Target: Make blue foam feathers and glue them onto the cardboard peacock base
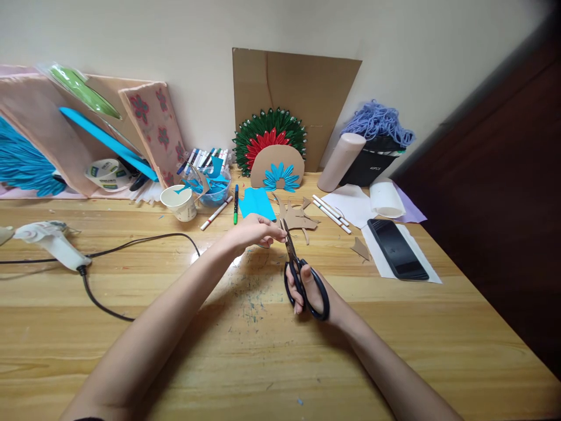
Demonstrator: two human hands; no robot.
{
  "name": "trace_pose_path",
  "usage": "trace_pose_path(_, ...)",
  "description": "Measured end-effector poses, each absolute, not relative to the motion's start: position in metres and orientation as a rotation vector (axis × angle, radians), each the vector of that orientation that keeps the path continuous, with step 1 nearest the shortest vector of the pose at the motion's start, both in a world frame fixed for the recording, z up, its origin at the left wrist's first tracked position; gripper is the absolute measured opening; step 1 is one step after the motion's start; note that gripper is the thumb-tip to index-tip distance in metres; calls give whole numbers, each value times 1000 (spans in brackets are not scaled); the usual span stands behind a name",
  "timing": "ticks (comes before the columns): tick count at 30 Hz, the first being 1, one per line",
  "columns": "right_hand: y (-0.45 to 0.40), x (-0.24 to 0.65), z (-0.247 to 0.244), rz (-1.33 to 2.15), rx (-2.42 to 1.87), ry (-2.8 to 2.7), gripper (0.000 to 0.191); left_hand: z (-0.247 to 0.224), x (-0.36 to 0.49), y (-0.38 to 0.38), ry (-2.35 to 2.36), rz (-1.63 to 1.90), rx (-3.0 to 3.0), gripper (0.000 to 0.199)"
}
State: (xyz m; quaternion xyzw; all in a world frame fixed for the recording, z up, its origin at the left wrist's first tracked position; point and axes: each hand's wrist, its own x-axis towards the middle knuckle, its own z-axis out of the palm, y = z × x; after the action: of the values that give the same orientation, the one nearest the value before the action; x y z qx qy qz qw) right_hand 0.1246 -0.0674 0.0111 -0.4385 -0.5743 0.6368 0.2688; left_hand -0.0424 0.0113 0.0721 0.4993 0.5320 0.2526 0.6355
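My right hand [309, 289] is wrapped around the black handles of a pair of scissors [293, 251], whose blades point away from me and are slightly apart. Just left of the blades, the fingers of my left hand [262, 229] are pinched together, their tips touching the blade area. What they hold, if anything, is too small to make out. Beyond them lie a bright blue sheet [257, 203] and brown cardboard scraps [298, 217]. Against the back stands a rounded cardboard piece [272, 161] with blue petals, in front of a green and red petal fan [245, 140].
At left are a white glue gun [55, 238] with its black cord, a paper cup [179, 203] and a clear tub [217, 190] of blue scraps. Markers [331, 215], a black phone [398, 248], a pale cylinder [342, 161] and blue yarn [377, 124] are at right.
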Motion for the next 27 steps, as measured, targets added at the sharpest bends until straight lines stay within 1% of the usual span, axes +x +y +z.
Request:
trace_pose_path(7,-66,123,14,1704,-1211,-1549,70,72,-42,11,1225,553,1182,6)
trace_pose_path(14,-66,117,12,1676,-1307,-1458,69,69,-41,12,1229,556,1188,7)
trace_pose_path(22,-67,121,0,1606,-1321,-1457,46,67,-43,13,1189,586,1195,14)
trace_pose_path(27,-67,121,3,1583,-1400,-1419,42,63,-44,15,1201,580,1199,17)
